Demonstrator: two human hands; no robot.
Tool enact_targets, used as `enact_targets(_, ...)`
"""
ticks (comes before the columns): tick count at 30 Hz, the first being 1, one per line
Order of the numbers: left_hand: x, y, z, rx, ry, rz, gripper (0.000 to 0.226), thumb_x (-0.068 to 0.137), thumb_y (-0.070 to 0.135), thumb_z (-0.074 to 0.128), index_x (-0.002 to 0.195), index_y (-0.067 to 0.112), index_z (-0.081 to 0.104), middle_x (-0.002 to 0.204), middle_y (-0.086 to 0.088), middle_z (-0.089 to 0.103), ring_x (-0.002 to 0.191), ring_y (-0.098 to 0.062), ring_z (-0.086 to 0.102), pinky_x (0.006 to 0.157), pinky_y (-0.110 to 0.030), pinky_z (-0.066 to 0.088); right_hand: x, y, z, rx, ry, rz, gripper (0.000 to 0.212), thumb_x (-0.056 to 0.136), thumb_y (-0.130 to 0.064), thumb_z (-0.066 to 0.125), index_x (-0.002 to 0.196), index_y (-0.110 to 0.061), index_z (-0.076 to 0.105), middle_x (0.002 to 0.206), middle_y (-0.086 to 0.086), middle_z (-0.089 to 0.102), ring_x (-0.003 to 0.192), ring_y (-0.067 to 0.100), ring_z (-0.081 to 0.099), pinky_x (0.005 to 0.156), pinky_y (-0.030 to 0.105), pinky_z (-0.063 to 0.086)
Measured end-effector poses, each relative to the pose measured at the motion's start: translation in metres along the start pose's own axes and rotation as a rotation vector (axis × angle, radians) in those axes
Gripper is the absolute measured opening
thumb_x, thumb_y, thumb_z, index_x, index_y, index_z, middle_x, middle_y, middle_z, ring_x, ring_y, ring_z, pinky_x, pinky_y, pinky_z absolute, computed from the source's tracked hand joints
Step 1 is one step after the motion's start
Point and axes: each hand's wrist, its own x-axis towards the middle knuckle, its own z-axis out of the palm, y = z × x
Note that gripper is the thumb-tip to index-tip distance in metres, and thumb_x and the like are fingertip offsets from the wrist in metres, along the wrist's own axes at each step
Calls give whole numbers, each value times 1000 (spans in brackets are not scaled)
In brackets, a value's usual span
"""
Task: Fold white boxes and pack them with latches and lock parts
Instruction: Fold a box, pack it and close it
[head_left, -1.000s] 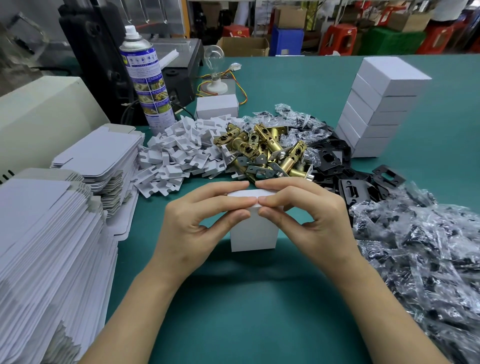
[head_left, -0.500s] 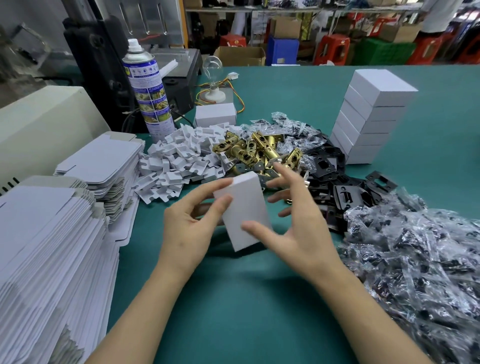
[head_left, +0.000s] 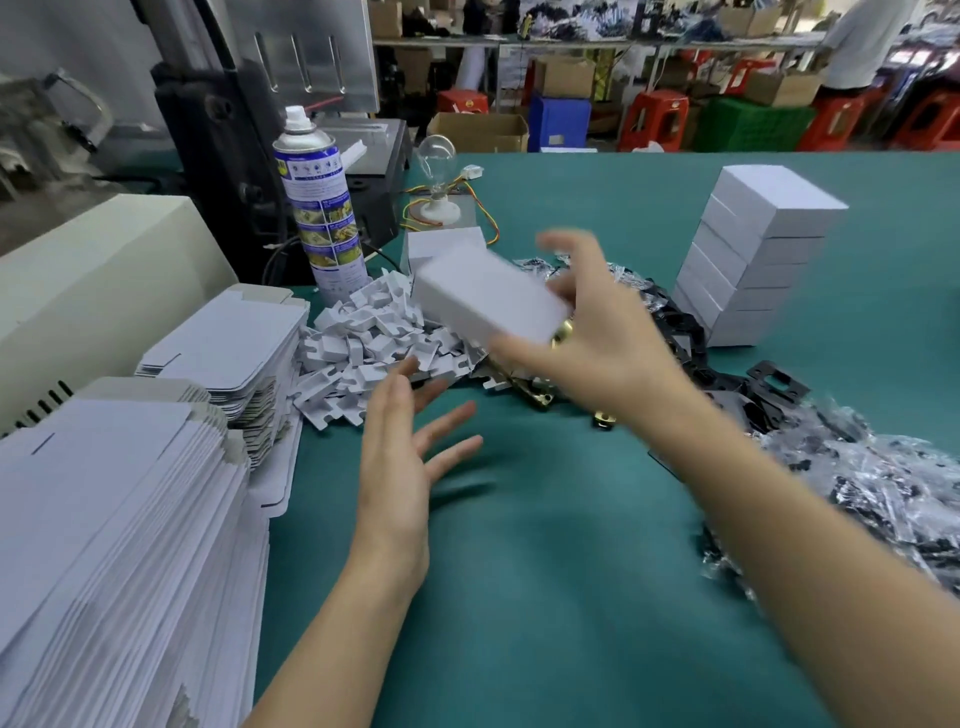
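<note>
The right hand (head_left: 602, 343) grips 1 closed white cardboard box (head_left: 488, 301) between thumb and fingers above the green tabletop (head_left: 519, 597); the left hand (head_left: 397, 467) hovers, fingers spread, holding nothing.

Left hand (head_left: 395, 483): open, fingers straight and spread, palm turned toward the right, raised off the table and holding nothing. Left forearm: bare, rising from the lower edge toward the centre.

Right hand (head_left: 608, 343): raised higher and further forward, motion-blurred. It grips a white box (head_left: 483, 301), thumb on the near edge and fingers reaching over the far side. Right forearm: bare, extending diagonally from the lower right corner.
</note>
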Motion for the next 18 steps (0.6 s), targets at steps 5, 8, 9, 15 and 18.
enact_targets(5,-6,-4,5,140,-131,32,49,99,62,44,135,32,59,130,2,68,110,-14,74,80,-33,64,124,9,0,-104,-77,27,84,80,-30,85,148,-19,36,121,5,55,109,27,58,78,29,49)
enact_targets(8,-5,-9,4,194,-172,42,43,100,60,44,129,35,63,126,7,70,112,-11,73,82,-32,64,178,27,18,-143,-179,69,85,83,-28,85,150,-16,35,142,12,51,127,30,51,95,34,44)
enact_targets(9,-5,-11,3,196,-179,36,42,98,59,43,126,37,65,124,9,70,112,-11,73,82,-32,64,192,32,23,-147,-209,82,85,84,-28,86,151,-16,35,146,13,49,128,30,50,97,36,45)
enact_targets(15,-4,-17,0,243,-258,17,39,92,67,46,114,48,72,121,19,72,115,-9,71,85,-35,64,252,46,47,-220,-321,35,78,87,-24,83,150,-16,38,152,11,45,119,21,46,91,31,39)
enact_targets(18,-6,-19,1,298,-306,13,42,86,67,51,115,47,73,121,20,71,116,-7,69,85,-34,63,270,50,61,-264,-431,50,73,89,-20,80,150,-20,40,157,10,40,130,26,47,100,35,42)
